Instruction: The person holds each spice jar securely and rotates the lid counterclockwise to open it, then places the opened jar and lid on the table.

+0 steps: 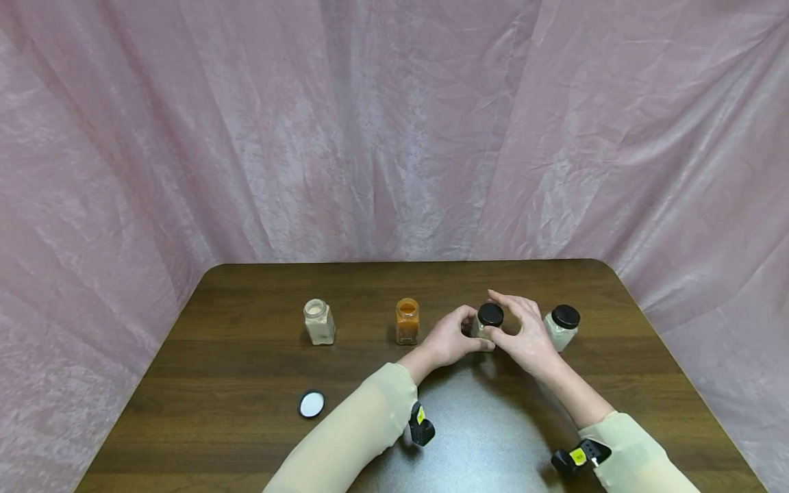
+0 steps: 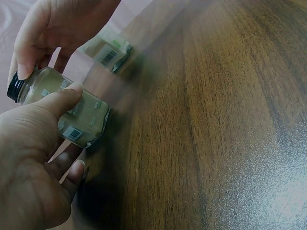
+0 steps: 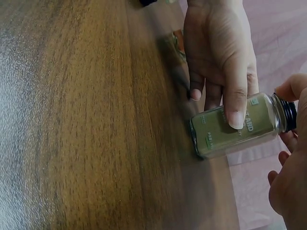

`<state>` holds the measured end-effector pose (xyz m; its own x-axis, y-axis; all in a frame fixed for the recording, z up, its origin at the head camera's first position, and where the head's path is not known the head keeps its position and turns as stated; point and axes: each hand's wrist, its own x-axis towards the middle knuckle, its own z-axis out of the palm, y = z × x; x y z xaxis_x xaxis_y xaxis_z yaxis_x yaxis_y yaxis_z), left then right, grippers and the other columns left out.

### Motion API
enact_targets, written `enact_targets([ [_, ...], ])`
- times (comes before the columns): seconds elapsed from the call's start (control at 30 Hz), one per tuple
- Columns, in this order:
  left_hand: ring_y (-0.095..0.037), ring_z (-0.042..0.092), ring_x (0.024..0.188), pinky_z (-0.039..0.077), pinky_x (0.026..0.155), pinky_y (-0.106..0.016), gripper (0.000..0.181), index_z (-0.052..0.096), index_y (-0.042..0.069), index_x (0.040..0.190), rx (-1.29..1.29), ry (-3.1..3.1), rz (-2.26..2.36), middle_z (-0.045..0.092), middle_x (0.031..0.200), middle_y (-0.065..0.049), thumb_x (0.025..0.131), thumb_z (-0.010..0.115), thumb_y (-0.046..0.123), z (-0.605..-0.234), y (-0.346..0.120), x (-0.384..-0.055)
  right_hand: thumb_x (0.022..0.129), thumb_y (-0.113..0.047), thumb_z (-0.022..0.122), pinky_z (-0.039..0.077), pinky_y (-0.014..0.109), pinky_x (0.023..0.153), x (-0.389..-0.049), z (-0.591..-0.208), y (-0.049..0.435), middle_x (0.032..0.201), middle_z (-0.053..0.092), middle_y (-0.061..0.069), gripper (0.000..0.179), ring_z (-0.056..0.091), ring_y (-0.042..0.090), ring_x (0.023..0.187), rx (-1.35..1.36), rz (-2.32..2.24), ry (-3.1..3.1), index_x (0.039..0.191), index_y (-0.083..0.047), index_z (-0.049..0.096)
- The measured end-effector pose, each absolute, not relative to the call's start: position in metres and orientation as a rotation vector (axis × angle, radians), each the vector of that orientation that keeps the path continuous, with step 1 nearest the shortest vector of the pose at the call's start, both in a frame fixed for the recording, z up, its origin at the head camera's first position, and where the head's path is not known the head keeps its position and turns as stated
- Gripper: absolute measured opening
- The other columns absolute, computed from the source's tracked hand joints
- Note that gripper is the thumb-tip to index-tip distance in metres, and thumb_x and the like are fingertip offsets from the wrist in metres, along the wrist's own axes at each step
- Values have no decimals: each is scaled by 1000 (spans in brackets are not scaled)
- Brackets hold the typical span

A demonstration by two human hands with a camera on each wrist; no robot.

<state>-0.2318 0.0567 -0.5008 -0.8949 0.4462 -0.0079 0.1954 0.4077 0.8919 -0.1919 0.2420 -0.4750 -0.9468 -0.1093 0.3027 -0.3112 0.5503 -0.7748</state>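
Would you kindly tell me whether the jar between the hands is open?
No, the glass jar has its black lid on its mouth.

I'm in what looks like a staged recording space: a pink crushed-velvet curtain [image 1: 394, 137] hangs past the wood-grain surface [image 1: 246, 383]'s rounded far corners, and I wear black wrist cameras [image 1: 422, 430].

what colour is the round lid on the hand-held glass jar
Black; the round lid shows best in the head view.

Pale yellow-green cloth left sleeve [image 1: 354, 431] showed at six o'clock, matching right sleeve [image 1: 637, 452] at four; black wrist cameras [image 1: 422, 432] bore yellow labels [image 1: 420, 415].
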Motion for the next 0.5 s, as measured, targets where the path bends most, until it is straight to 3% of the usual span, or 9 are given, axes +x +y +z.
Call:
enact_targets([
  [0.23,-9,60,96,48,86,-29,45,63,16,113,557,2432,1473,65,101,7,81,90,29,-501,57,-232,81,-34,89,26,55,106,-191,-474,241,133,59,5,73,33,28,137,287,1311,-2563,144,-14,58],
  [0.5,-10,60,96,48,85,-29,43,62,18,112,542,2418,1469,64,100,9,81,90,29,-500,57,-232,78,-43,90,27,56,103,-191,-473,240,131,59,8,69,35,33,134,208,1207,-2562,134,-13,64],
])
